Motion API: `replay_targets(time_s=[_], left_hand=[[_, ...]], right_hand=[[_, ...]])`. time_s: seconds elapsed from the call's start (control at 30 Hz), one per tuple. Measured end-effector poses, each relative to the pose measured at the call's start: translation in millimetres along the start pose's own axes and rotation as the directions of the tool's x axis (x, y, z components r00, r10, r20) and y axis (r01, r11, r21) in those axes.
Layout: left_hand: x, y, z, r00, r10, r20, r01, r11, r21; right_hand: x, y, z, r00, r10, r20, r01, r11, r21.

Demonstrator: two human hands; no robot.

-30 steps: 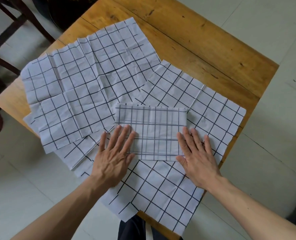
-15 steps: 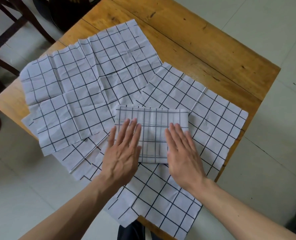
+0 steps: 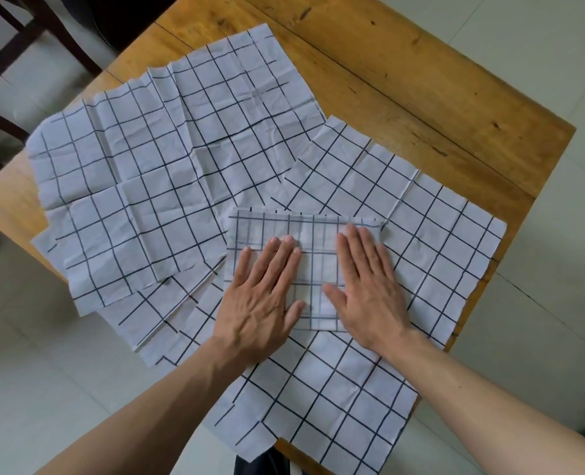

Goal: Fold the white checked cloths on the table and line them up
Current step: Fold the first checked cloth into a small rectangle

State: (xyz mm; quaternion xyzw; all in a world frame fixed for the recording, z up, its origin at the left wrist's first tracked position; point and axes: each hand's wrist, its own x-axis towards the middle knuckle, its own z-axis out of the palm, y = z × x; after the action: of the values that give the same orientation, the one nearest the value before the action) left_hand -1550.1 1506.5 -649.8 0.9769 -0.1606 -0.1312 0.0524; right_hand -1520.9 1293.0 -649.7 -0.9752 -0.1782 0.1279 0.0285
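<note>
A folded white checked cloth (image 3: 315, 234) lies as a small rectangle on top of the spread cloths near the table's front. My left hand (image 3: 260, 296) presses flat on its left half, fingers straight. Flat on the right half rests my right hand (image 3: 370, 286), its fingertips near the cloth's far right corner. Under the folded piece a large unfolded checked cloth (image 3: 431, 255) reaches right and hangs over the front edge. Another unfolded checked cloth (image 3: 167, 166) covers the left of the table, with more cloth edges (image 3: 167, 320) showing beneath it.
The wooden table (image 3: 421, 90) is bare along its far right side. A dark wooden chair (image 3: 27, 39) stands at the far left beyond the table. Pale tiled floor (image 3: 558, 303) surrounds the table.
Both hands have slid inward and forward over the folded cloth, from its outer lower corners onto its top. The folded cloth stays where it was.
</note>
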Motion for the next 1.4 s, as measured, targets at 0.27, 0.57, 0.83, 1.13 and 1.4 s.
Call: replay_targets(time_s=[0.27, 0.57, 0.83, 1.13, 1.4], left_hand=[[-16.6, -25.8, -3.1, 0.998, -0.042, 0.037, 0.041, 0.999, 0.035], [-19.2, -28.5, -2.6, 0.998, -0.048, 0.037, 0.046, 0.997, 0.057], [-20.7, -27.3, -7.6, 0.999, -0.024, 0.024, 0.022, 0.995, 0.100], [-29.2, -32.1, -16.7, 0.972, 0.232, -0.041, -0.234, 0.968, -0.085], [-29.3, -42.1, -37.3, 0.946, 0.322, -0.044, -0.325, 0.937, -0.126]], right_hand=[[-8.6, 22.0, -5.8, 0.996, 0.090, 0.025, -0.089, 0.996, -0.028], [-1.1, 35.4, -13.0, 0.993, 0.101, 0.067, -0.096, 0.993, -0.069], [-22.2, -5.1, -20.1, 0.999, -0.042, -0.016, 0.043, 0.998, 0.041], [-31.0, -19.3, 2.9, 0.972, -0.225, 0.070, 0.213, 0.966, 0.146], [-31.5, -18.3, -0.6, 0.967, -0.219, 0.126, 0.199, 0.967, 0.158]])
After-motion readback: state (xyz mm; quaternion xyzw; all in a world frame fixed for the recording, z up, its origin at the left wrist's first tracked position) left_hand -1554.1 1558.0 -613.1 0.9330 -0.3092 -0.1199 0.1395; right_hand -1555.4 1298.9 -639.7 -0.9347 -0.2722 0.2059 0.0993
